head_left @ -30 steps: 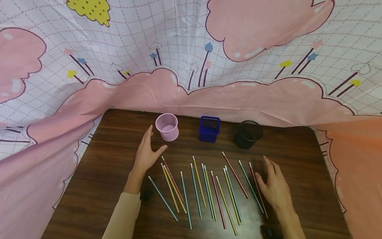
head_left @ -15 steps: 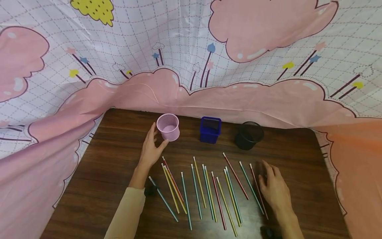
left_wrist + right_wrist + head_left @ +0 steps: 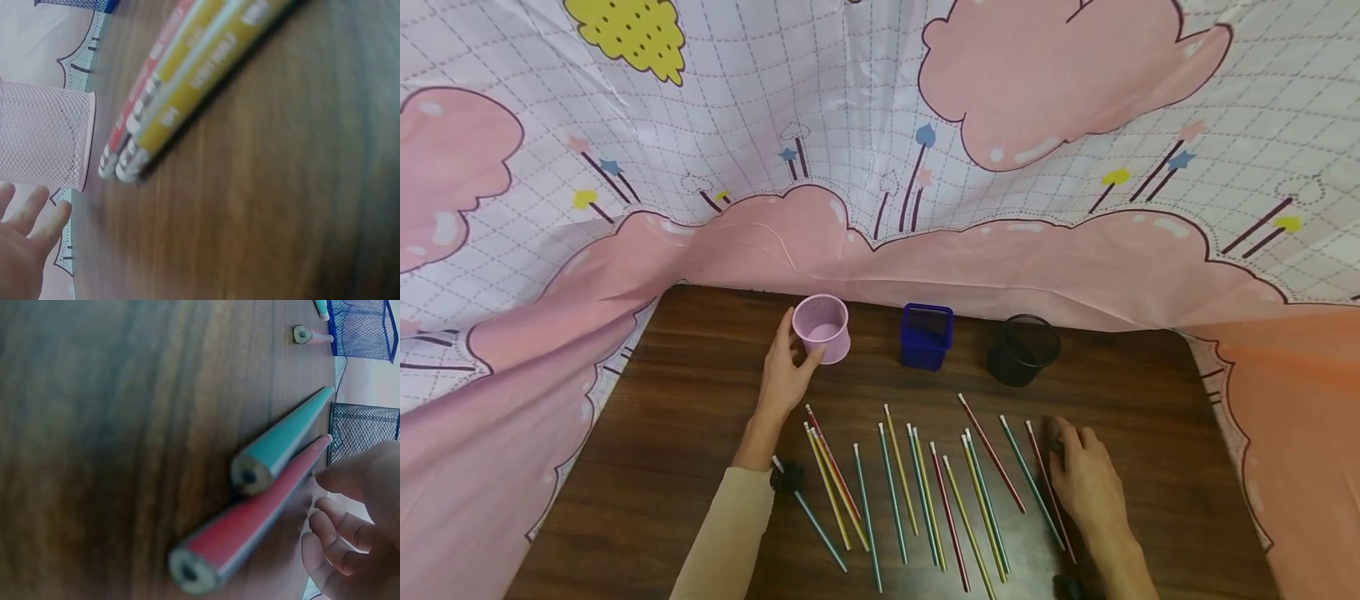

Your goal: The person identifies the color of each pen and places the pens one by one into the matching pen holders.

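My left hand [image 3: 781, 379] is at the left side of a pink mesh pencil cup [image 3: 827, 343], thumb and fingers spread. In the left wrist view its fingers are extended beside the cup; whether they touch it I cannot tell. My right hand [image 3: 1088, 482] is low over the table, fingers loosely bent, beside a red pencil [image 3: 1049, 490]. The right wrist view shows the thumb near that pencil and nothing held. A green pencil [image 3: 281, 440] lies along its left. Two yellow pencils and a red pencil [image 3: 128, 119] lie nearest my left hand.
A square blue mesh cup [image 3: 925, 343] and a round black mesh cup [image 3: 1017, 367] stand right of the pink one. Several red, yellow and green pencils are spread over the dark wooden table [image 3: 662, 433]. A patterned pink and white cloth [image 3: 737, 250] hangs behind.
My left hand has moved up and right to the pink cup's side. My right hand's fingers have bent a little more. The view has tilted slightly, and the cups and pencils stay in place.
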### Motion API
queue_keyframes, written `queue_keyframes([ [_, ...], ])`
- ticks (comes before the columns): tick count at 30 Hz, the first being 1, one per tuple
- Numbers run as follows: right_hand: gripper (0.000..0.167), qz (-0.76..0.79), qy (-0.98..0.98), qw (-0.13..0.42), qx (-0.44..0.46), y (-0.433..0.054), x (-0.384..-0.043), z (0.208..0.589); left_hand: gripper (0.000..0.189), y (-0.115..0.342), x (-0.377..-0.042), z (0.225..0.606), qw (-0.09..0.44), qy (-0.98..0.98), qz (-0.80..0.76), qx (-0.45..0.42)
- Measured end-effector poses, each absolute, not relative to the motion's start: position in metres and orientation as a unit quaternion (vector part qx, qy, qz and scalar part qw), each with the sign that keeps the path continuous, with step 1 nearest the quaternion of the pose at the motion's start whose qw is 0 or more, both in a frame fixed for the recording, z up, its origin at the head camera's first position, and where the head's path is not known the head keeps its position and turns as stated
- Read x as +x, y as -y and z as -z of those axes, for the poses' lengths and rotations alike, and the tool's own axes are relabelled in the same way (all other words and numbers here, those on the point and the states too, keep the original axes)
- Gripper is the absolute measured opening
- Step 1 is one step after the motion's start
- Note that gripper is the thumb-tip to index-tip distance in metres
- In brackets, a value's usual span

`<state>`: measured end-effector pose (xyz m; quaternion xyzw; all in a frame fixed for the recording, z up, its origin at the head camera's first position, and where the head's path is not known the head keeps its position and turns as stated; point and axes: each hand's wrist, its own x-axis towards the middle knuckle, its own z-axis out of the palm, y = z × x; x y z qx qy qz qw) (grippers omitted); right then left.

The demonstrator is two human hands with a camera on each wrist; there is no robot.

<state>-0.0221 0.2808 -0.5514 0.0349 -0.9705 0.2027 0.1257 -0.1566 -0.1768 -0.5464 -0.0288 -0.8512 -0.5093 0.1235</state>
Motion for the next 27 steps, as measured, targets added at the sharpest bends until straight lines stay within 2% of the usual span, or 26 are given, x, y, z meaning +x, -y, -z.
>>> queue_keyframes([
  [5, 0.05, -0.203, 0.97, 0.126, 0.035, -0.28, -0.021, 0.552, 0.081, 0.175, -0.159, 0.55, 0.141, 0.854, 0.501, -0.01],
  [10, 0.039, -0.203, 0.976, 0.076, 0.012, -0.277, -0.021, 0.55, 0.08, 0.173, -0.163, 0.549, 0.155, 0.85, 0.503, -0.007],
  [20, 0.041, -0.194, 0.981, 0.015, -0.003, -0.274, -0.024, 0.549, 0.082, 0.167, -0.171, 0.549, 0.176, 0.832, 0.526, -0.015],
  [23, 0.04, -0.195, 0.98, 0.026, 0.007, -0.273, -0.024, 0.55, 0.079, 0.166, -0.172, 0.55, 0.179, 0.828, 0.532, -0.004],
  [27, 0.035, -0.204, 0.975, 0.082, 0.027, -0.271, -0.025, 0.55, 0.078, 0.163, -0.174, 0.55, 0.173, 0.812, 0.557, 0.013],
])
